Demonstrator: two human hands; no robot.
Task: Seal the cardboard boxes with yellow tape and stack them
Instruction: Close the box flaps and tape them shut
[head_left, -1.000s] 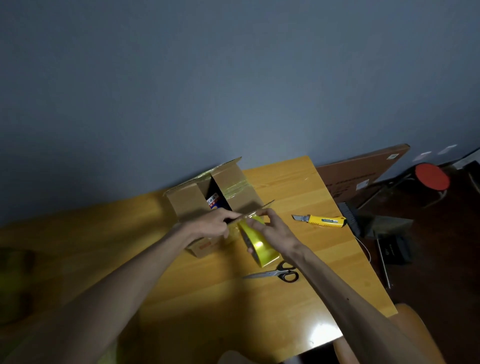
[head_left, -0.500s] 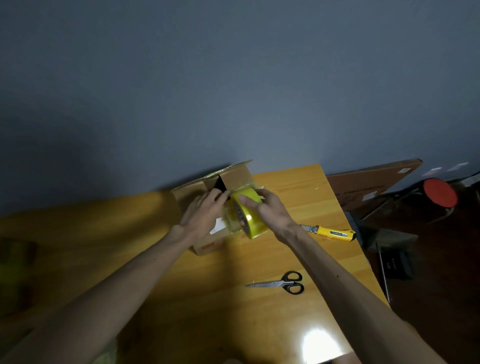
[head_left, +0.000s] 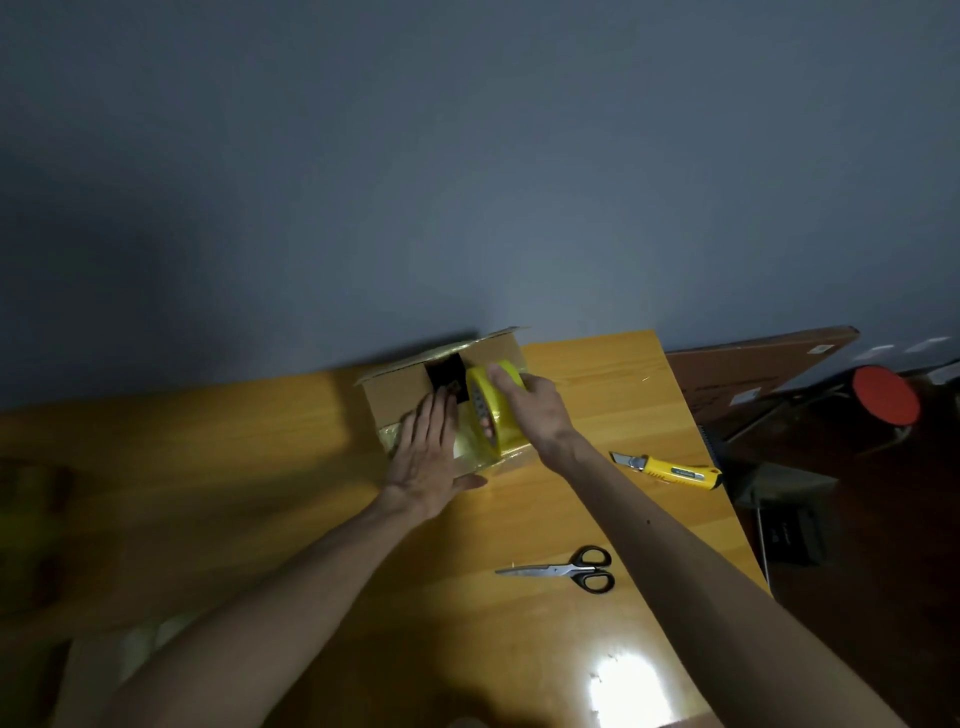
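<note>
A small cardboard box (head_left: 397, 392) stands at the far edge of the wooden table, against the grey wall, with its top partly open and a dark gap showing. My left hand (head_left: 428, 454) lies flat with straight fingers on the box's near flap. My right hand (head_left: 532, 410) grips a roll of yellow tape (head_left: 493, 410) held upright over the box's right side, fingers through its core. Shiny yellow tape runs along the box's near side under my hands.
Black-handled scissors (head_left: 571, 570) lie on the table (head_left: 597, 519) in front of the box. A yellow utility knife (head_left: 670, 470) lies near the right edge. Beyond that edge a flat brown carton (head_left: 753, 371) leans, next to a red round stool (head_left: 885, 396).
My view tilted up and the box now looks farther away. My left hand flattened onto the near flap. My right hand carried the tape roll up over the box's right side.
</note>
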